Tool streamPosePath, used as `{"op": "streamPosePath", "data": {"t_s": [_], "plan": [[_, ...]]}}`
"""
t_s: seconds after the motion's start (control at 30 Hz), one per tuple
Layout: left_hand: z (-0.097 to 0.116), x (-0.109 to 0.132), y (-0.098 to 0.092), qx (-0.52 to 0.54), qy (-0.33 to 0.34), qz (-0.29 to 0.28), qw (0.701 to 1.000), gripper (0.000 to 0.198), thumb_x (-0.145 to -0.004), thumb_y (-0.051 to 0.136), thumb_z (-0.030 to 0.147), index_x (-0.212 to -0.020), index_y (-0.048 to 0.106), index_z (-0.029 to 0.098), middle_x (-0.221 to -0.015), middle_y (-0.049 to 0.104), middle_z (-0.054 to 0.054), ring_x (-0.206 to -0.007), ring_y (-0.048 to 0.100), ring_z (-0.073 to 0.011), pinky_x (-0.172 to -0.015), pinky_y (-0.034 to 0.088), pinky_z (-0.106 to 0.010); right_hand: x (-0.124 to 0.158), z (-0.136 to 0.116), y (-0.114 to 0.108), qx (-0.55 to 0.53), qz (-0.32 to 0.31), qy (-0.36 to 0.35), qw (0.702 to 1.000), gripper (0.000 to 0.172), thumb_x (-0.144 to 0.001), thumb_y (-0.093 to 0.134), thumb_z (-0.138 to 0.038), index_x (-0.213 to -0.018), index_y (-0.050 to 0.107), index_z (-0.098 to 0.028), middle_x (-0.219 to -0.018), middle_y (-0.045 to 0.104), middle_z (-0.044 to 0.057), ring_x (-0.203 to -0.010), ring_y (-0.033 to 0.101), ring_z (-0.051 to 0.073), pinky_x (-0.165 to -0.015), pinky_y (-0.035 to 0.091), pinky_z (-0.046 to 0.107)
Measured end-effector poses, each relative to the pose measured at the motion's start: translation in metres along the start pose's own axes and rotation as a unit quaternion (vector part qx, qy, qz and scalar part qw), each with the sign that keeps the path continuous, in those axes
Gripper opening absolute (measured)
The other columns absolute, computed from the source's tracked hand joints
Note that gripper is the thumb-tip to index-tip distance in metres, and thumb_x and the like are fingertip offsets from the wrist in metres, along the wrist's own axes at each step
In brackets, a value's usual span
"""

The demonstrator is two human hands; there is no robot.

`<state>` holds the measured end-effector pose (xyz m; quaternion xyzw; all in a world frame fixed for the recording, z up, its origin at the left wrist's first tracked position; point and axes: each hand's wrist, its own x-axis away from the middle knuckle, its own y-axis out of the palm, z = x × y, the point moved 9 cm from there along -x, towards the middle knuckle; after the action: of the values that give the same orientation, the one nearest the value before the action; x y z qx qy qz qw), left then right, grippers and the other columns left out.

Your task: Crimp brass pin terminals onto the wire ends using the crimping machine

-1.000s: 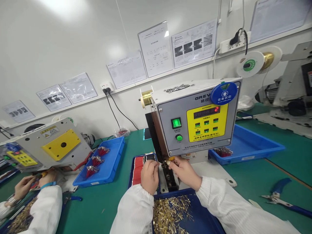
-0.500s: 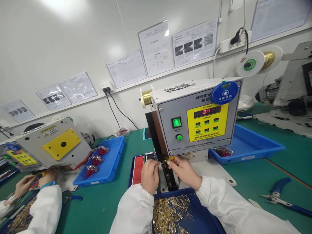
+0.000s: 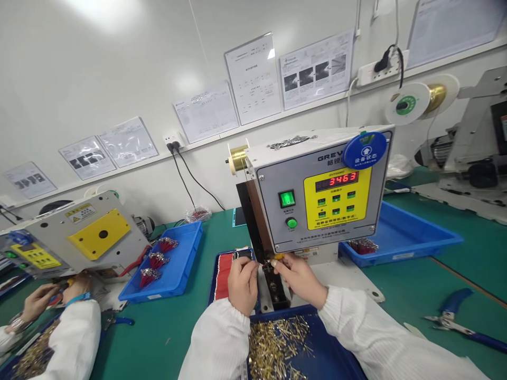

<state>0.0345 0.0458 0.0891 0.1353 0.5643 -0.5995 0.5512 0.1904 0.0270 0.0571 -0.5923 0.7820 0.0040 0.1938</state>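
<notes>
My left hand [image 3: 242, 284] and my right hand [image 3: 299, 278] meet at the black anvil [image 3: 273, 285] under the grey crimping machine [image 3: 317, 190]. Both are pinched closed. The right one grips a small part with a yellow tip [image 3: 278, 257]; what the left pinches is too small to name. The machine's red display [image 3: 336, 179] reads 3463. Below my wrists a dark blue tray [image 3: 328, 353] holds a heap of brass terminals [image 3: 277, 343]. Red wires [image 3: 225, 274] lie in a tray left of the anvil.
A co-worker's hands [image 3: 51, 295] work at a second machine [image 3: 79, 237] on the left. Blue trays [image 3: 174, 264] [image 3: 400, 237] with red wire bundles flank my machine. Blue-handled pliers [image 3: 455, 316] lie on the green mat at right. A tape reel [image 3: 407, 103] and another machine stand behind.
The red display has filled from a single 2, through 34, to 3463. My left hand has edged slightly leftward; my right hand stays put.
</notes>
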Motion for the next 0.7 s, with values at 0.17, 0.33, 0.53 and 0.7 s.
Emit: {"op": "streamPosePath", "data": {"t_s": [0.17, 0.33, 0.53, 0.7], "plan": [[0.002, 0.000, -0.003, -0.011, 0.006, 0.013, 1.000, 0.021, -0.092, 0.046, 0.016, -0.098, 0.065, 0.019, -0.088, 0.058, -0.007, -0.085, 0.056, -0.0169, -0.072, 0.048, -0.029, 0.000, 0.003, 0.000, -0.004, 0.005, -0.006, 1.000, 0.024, -0.087, 0.047, -0.041, -0.071, 0.051, -0.023, -0.052, 0.051, -0.005, -0.041, 0.046, 0.012, -0.042, 0.039, 0.024], [0.003, -0.001, -0.004, -0.001, 0.003, 0.013, 1.000, 0.016, -0.091, 0.046, 0.015, -0.094, 0.061, 0.019, -0.088, 0.060, -0.006, -0.085, 0.055, -0.0173, -0.074, 0.047, -0.030, -0.001, 0.010, 0.002, -0.011, 0.008, -0.001, 1.000, 0.027, -0.088, 0.047, -0.042, -0.070, 0.051, -0.022, -0.057, 0.054, -0.004, -0.042, 0.047, 0.011, -0.044, 0.039, 0.024], [0.005, -0.001, -0.006, -0.009, 0.016, 0.021, 1.000, 0.015, -0.091, 0.047, 0.014, -0.091, 0.061, 0.019, -0.089, 0.059, -0.006, -0.087, 0.055, -0.0174, -0.076, 0.046, -0.030, -0.001, 0.012, 0.002, -0.013, 0.014, -0.001, 1.000, 0.028, -0.088, 0.047, -0.044, -0.070, 0.050, -0.022, -0.062, 0.058, -0.002, -0.043, 0.048, 0.012, -0.045, 0.040, 0.025], [0.007, -0.002, -0.005, -0.008, 0.032, 0.018, 0.999, 0.015, -0.090, 0.049, 0.013, -0.091, 0.062, 0.019, -0.089, 0.061, -0.006, -0.086, 0.055, -0.0173, -0.075, 0.046, -0.029, -0.001, 0.006, 0.000, 0.018, 0.026, -0.015, 0.999, 0.027, -0.088, 0.047, -0.042, -0.069, 0.049, -0.023, -0.054, 0.053, -0.004, -0.045, 0.050, 0.014, -0.048, 0.040, 0.026]]}}
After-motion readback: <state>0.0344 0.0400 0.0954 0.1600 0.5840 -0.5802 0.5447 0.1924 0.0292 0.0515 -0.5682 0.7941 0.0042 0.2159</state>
